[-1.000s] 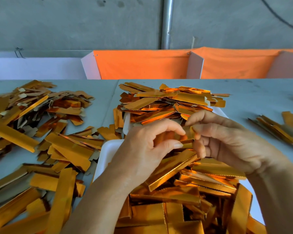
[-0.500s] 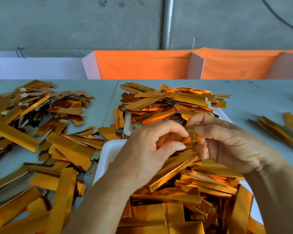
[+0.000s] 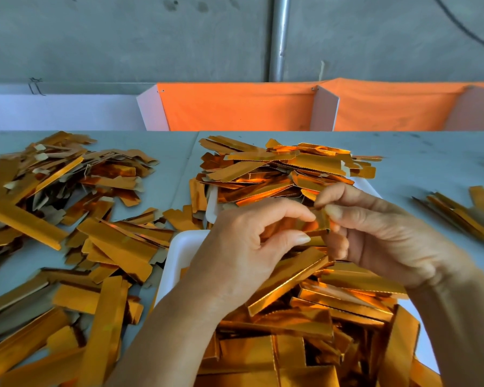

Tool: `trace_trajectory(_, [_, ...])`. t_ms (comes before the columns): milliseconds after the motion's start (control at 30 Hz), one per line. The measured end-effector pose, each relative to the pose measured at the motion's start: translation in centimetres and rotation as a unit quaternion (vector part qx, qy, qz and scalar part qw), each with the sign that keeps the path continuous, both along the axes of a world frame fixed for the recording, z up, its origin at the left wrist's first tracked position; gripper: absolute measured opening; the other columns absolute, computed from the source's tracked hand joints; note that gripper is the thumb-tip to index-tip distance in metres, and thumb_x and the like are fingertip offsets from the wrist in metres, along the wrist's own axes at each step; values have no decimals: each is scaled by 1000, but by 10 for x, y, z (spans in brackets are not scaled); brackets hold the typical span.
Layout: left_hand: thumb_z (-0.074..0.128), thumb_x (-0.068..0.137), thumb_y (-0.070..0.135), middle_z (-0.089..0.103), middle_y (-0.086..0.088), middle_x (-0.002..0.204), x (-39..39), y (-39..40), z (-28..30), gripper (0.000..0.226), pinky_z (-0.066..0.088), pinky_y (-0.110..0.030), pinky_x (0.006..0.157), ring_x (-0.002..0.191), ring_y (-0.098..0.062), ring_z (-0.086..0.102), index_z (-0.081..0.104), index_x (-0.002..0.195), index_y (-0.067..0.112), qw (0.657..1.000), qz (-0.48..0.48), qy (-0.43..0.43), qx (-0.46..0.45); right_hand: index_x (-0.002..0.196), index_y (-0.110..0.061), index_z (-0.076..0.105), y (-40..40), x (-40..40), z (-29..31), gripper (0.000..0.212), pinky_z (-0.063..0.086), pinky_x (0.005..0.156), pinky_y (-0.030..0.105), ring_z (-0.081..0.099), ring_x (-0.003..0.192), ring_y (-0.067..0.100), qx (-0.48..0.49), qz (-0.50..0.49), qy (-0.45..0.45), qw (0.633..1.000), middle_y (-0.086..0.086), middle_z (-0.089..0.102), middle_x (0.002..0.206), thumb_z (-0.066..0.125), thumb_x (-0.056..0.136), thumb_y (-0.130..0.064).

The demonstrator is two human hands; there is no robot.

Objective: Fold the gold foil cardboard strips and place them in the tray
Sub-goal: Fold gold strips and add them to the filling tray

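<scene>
hands are mid-fold here: left hand and right hand both pinch one gold strip between thumb and fingertips, fingers curled, wrists angled in toward each other. looks like the crease is being pressed. next i'd guess it drops straight down into the white tray just under my hands, already heaped. unfolded strips sit off to my left.
</scene>
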State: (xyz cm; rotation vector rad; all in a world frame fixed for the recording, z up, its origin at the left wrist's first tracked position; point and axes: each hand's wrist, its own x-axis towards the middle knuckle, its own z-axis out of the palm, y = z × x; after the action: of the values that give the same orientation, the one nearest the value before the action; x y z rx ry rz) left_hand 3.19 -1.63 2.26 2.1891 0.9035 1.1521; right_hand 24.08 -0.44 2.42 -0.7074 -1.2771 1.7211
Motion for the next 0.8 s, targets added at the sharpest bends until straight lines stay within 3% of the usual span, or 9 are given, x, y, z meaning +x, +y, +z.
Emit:
trace_trajectory(300, [66, 84, 24, 67, 17, 98, -1, -2, 3, 20, 48, -9, 76, 98, 1, 61, 68, 103, 32, 998, -27, -42, -46, 85, -15, 71, 2, -6, -2, 31, 45, 46, 22, 50, 46, 10, 0, 21, 37, 999, 0, 53, 60, 88, 62, -26])
trace_trajectory(433, [67, 85, 23, 65, 19, 90, 1, -2, 1, 19, 45, -8, 70, 89, 2, 60, 67, 103, 30, 1000, -1, -30, -7, 90, -17, 71, 2, -9, -4, 34, 46, 47, 23, 51, 49, 10, -18, 16, 52, 998, 1, 51, 63, 88, 62, -26])
trace_trajectory(500, [66, 85, 22, 63, 20, 90, 3, -2, 1, 19, 42, -7, 66, 85, 4, 58, 67, 104, 26, 999, 11, -15, 25, 94, -16, 70, 2, -10, -4, 30, 47, 48, 24, 51, 49, 12, -17, 3, 35, 999, 3, 51, 64, 82, 67, -17])
trace_trajectory(600, [63, 85, 23, 66, 14, 101, 5, -2, 0, 20, 50, -18, 73, 95, -3, 60, 67, 105, 22, 998, 19, -3, 55, 92, -16, 71, 1, -10, -1, 23, 45, 46, 24, 47, 45, 13, 4, -38, -10, 999, 7, 44, 63, 61, 73, -8])
trace_trajectory(800, [63, 85, 18, 67, 5, 109, 6, 0, -3, 22, 52, -33, 85, 104, -6, 60, 69, 106, 13, 991, 31, 32, 124, 89, -10, 66, -1, -9, 2, 21, 44, 46, 23, 46, 45, 15, 23, -59, -55, 996, 6, 43, 61, 58, 71, -3])
